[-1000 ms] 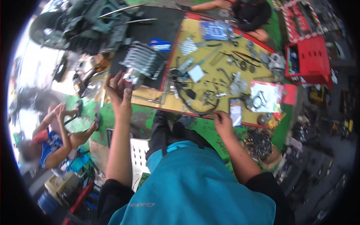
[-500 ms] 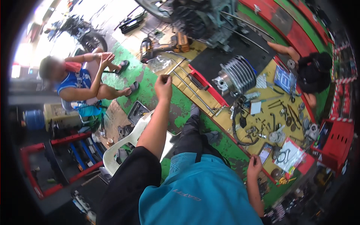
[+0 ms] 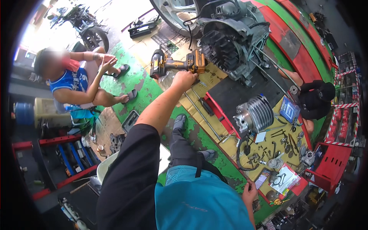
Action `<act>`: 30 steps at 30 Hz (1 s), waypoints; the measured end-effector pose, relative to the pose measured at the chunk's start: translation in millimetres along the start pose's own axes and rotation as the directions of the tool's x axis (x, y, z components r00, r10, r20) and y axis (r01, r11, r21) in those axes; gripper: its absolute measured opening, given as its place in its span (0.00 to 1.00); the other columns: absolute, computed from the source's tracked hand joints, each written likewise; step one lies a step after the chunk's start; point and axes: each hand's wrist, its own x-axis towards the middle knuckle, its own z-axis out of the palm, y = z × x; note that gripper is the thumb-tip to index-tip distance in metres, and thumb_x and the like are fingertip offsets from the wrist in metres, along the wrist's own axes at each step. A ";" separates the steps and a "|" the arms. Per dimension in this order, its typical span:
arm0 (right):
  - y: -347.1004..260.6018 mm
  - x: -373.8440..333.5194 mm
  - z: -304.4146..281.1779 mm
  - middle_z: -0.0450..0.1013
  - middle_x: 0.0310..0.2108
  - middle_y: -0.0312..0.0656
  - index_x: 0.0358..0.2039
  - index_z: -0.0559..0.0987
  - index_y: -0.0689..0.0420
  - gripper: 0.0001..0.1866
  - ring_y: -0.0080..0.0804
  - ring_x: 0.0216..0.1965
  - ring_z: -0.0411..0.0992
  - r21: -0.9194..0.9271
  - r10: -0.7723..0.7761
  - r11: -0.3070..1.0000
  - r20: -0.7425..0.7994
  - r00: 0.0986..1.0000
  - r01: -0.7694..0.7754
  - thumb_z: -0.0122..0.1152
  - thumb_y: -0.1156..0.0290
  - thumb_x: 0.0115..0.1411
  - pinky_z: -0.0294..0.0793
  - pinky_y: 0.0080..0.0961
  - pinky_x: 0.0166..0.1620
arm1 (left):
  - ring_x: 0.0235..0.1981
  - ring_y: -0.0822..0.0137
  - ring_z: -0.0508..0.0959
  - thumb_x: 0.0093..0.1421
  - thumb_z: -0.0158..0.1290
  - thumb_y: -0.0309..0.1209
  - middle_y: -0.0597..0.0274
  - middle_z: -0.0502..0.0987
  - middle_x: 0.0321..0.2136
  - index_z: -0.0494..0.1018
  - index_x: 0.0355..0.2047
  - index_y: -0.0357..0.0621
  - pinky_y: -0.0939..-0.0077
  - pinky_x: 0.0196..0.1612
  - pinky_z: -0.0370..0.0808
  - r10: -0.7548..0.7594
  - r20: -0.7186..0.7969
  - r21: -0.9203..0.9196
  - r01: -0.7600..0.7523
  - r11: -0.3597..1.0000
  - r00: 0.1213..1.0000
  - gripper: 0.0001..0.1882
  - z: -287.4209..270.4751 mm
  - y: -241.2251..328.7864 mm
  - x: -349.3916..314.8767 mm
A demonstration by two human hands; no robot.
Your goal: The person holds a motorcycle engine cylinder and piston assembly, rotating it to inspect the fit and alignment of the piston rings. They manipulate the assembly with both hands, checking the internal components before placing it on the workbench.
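Note:
My left hand (image 3: 184, 80) reaches out over the cardboard, just beside a yellow-and-black cordless impact wrench (image 3: 176, 63) lying on its side. Its fingers look curled, and whatever they may hold is hidden. Under that wrist is a crumpled clear plastic bag (image 3: 165, 80); a long metal T-handle wrench (image 3: 201, 115) lies close by. Low on the right, my right hand (image 3: 250, 190) hangs beside the mat's edge, near a phone (image 3: 262, 178). Its fingers are curled too, and I cannot make out anything in them. A finned engine cylinder (image 3: 257, 115) stands on the black-topped red platform.
A large engine with a fan (image 3: 218, 50) and a wheel sit at the far side. Small parts and a gasket on paper (image 3: 281, 179) cover the mat at right. A white chair (image 3: 163, 159) is at my left. One person (image 3: 73, 82) sits left, another (image 3: 316, 94) crouches right.
My left hand has moved forward and right, from above the floor to beside the impact wrench. My right hand stays low at the mat's edge. The view has shifted.

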 end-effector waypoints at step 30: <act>-199.3 54.7 279.1 0.77 0.31 0.41 0.40 0.82 0.54 0.09 0.41 0.36 0.76 0.137 -0.335 0.936 0.074 0.939 0.323 0.65 0.68 0.59 0.76 0.36 0.41 | 0.33 0.76 0.76 0.67 0.55 0.29 0.66 0.78 0.30 0.77 0.38 0.38 0.80 0.31 0.71 -0.042 -0.174 -0.579 -0.068 0.813 0.984 0.06 -64.4 -42.4 -16.9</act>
